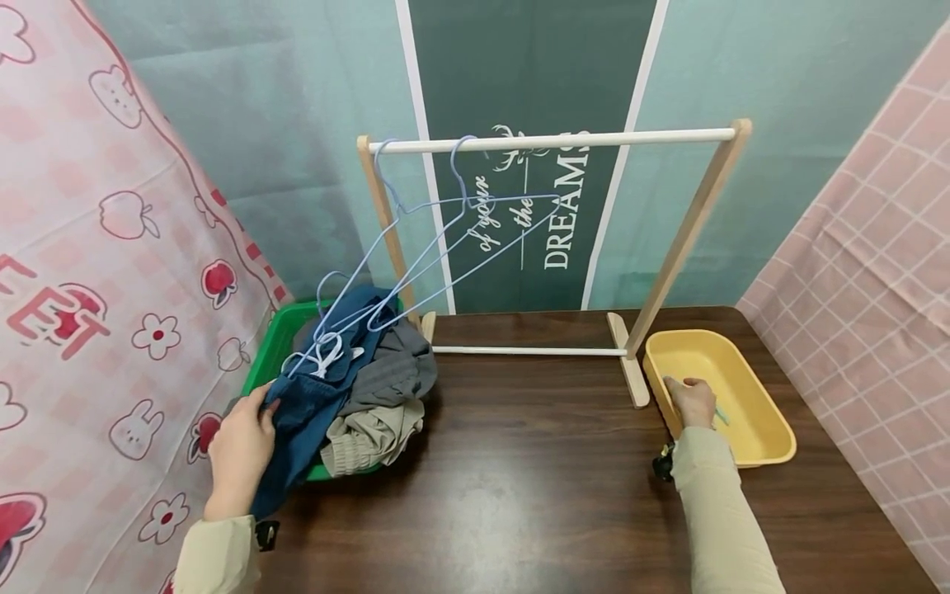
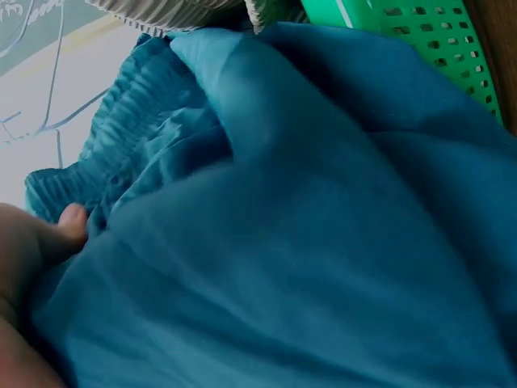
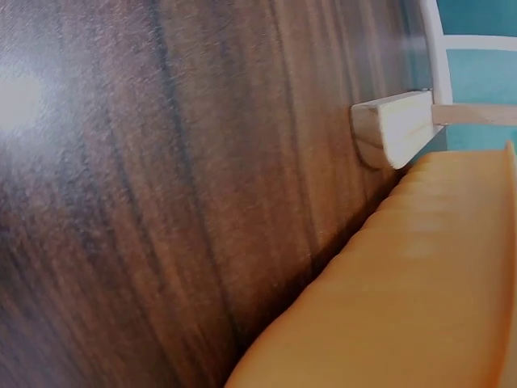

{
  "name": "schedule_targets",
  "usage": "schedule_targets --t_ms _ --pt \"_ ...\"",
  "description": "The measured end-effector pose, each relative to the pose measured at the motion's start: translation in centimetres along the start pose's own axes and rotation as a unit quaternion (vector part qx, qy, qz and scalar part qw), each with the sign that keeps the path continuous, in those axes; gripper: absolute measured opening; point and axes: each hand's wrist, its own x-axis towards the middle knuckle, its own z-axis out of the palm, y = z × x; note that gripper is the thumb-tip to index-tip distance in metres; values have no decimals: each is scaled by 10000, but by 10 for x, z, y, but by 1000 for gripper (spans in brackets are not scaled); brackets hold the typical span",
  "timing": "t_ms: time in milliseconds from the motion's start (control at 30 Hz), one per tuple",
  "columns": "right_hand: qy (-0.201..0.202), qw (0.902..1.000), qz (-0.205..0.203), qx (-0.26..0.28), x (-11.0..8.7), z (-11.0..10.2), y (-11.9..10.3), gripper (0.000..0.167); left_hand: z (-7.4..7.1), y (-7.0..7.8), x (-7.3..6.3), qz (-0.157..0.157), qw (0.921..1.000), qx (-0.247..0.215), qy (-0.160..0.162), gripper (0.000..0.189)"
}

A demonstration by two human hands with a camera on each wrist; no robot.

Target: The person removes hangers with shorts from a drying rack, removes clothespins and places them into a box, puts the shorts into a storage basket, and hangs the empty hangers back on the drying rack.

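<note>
At the left, my left hand [image 1: 241, 450] grips the waistband edge of blue pants [image 1: 300, 417]; its thumb presses the gathered waistband in the left wrist view. The pants have a white drawstring [image 1: 324, 355] and lie over a green basket [image 1: 260, 363]. A light-blue wire hanger [image 1: 345, 289] reaches down to the waistband. Over on the right, my right hand [image 1: 693, 402] is inside a yellow tray [image 1: 764, 412], fingers bent downward near its left wall. A small pale-green item [image 1: 721, 415] shows beside that hand; whether the fingers pinch anything is hidden.
A rack with a white top bar [image 1: 594, 139] and wooden legs [image 1: 683, 239] stands at the back. Light-blue hangers [image 1: 460, 169] hang from its left end. Grey clothing [image 1: 397, 367] and beige clothing [image 1: 374, 437] fill the basket. The brown table [image 1: 519, 470] lies between basket and tray.
</note>
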Motion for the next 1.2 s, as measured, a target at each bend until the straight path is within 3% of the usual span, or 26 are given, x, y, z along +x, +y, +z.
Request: schedule_targets --t_ms 133,300,500,700,900,1200 --pt "225 9990 -220 324 -3 2 -4 67 1 -2 -3 -188 9993 -146 305 28" --pt "914 9903 -733 747 -5 6 -17 54 2 -5 -4 -412 9965 -277 675 28" --pt "1693 9652 -1345 1474 -5 15 -40 39 -3 -11 -5 -667 9924 -486 914 28" --pt "2016 9362 -2152 1914 -12 29 -67 29 -13 -20 -8 -736 9864 -748 1265 28" --pt "1988 9125 -2961 2006 -23 48 -94 23 -19 -27 -9 -562 9815 -734 1678 24" --pt "1291 9042 -3630 1845 -44 80 -128 20 -29 -39 -12 -576 9806 -685 1743 25"
